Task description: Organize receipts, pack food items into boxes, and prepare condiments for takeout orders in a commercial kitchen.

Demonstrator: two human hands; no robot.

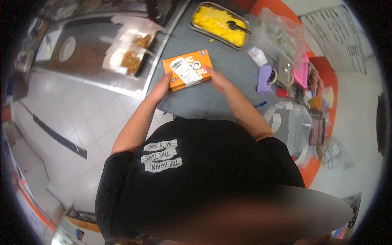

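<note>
An orange cardboard food box (203,58) with its lid down is gripped between my two hands over the grey table. A white printed paper slip (185,72) lies across its top. My left hand (163,87) holds the box's left end. At the opposite end, my right hand (219,80) has its thumb on the lid near the corner. The fingers beneath the box are mostly hidden. Beyond it sits a metal tray of yellow food (219,23), possibly scrambled egg or rice, with a black serving spoon (238,27) resting in it.
On a metal-edged counter at left stand two open paper-lined boxes of fried food (131,59). Along the table's right side are a purple tape dispenser (264,80), a pink basket (301,73), a clear plastic container (295,131), a blue pen (261,104) and plastic bags (280,32).
</note>
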